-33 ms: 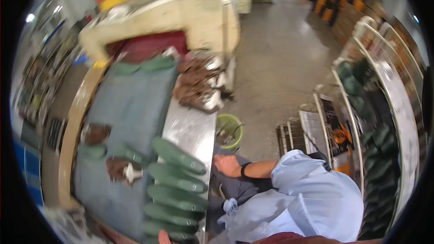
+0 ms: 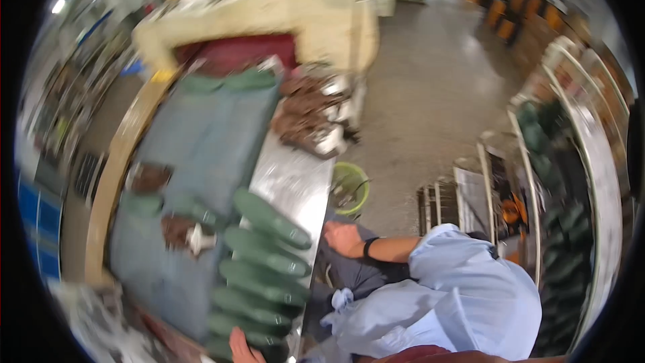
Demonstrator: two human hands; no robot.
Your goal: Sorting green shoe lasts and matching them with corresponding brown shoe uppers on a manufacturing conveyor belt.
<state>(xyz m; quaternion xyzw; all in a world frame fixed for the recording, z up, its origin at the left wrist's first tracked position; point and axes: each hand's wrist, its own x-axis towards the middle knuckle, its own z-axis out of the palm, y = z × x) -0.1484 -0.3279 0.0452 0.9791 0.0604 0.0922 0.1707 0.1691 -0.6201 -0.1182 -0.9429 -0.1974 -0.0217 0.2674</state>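
Green soles [image 2: 269,255] crowd the steel table [image 2: 289,175] edge — left hand [image 2: 242,348] touches them, grip unclear.

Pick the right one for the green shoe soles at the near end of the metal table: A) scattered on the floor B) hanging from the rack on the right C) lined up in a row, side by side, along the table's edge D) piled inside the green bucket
C: the green soles lie side by side in a row on the table, running toward the hand at the lower edge; the green bucket stands on the floor beyond them.
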